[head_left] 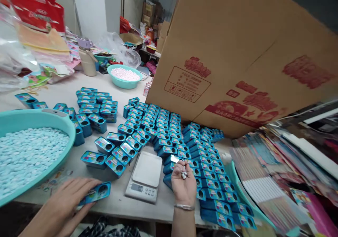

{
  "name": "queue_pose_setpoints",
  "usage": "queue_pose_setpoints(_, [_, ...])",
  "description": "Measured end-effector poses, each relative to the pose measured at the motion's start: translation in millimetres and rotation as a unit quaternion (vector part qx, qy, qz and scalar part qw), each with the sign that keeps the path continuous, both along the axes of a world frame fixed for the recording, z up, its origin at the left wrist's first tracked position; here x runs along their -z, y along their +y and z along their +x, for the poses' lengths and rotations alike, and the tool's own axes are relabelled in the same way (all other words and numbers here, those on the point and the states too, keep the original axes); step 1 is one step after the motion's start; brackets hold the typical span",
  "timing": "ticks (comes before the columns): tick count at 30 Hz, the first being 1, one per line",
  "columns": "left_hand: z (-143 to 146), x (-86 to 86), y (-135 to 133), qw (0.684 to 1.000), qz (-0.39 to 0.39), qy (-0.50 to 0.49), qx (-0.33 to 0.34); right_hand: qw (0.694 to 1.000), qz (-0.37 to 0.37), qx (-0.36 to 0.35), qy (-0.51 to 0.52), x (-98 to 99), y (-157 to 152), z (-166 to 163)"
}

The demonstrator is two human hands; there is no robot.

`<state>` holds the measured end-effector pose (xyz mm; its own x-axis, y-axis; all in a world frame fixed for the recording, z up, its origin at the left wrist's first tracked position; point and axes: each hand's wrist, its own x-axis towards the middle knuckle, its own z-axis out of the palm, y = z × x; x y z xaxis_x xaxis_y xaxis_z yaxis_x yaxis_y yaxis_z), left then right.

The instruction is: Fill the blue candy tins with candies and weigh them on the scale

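My left hand (69,199) grips a small blue tin (99,193) near the table's front edge; a dark round hole shows in its top. Palm up, my right hand (184,182) has its fingers curled around a few small pale candies (184,174). It is just right of a white digital scale (146,173), over the rows of tins. Nothing lies on the scale's plate. Many more blue tins (130,148) with round holes stand in rows across the table. On the left, a large turquoise basin (69,124) holds a mass of light blue candies (31,152).
A big cardboard box (224,54) stands tilted behind the tins. Farther back are a smaller turquoise bowl (124,84) of pinkish candies and a beige bottle (87,62). Plastic bags and a red bag (39,15) fill the left rear. Stacked printed sheets (264,187) lie at right.
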<state>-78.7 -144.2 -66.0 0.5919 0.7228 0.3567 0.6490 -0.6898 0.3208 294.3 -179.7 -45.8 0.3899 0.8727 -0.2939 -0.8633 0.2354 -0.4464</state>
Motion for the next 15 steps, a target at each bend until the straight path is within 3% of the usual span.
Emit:
queue_pose_setpoints(5, [74.9, -31.3, 19.9, 0.997, 0.02, -0.045, 0.061, 0.998, -0.009, 0.047, 0.044, 3.6, -17.0, 6.0])
queue_pose_setpoints(11, [175.5, -8.1, 58.6, 0.993, -0.042, -0.005, 0.11, 0.99, -0.046, 0.105, 0.076, 3.0, -29.7, 14.6])
queue_pose_setpoints(13, [186.8, -5.4, 62.6, 0.993, -0.045, -0.01, 0.112, 0.987, -0.065, 0.129, 0.075, 1.8, -32.0, 16.9])
queue_pose_setpoints(15, [180.0, -14.3, 61.7, 0.994, -0.027, -0.058, 0.089, 0.983, -0.079, 0.147, 0.081, 0.9, -33.1, 18.2])
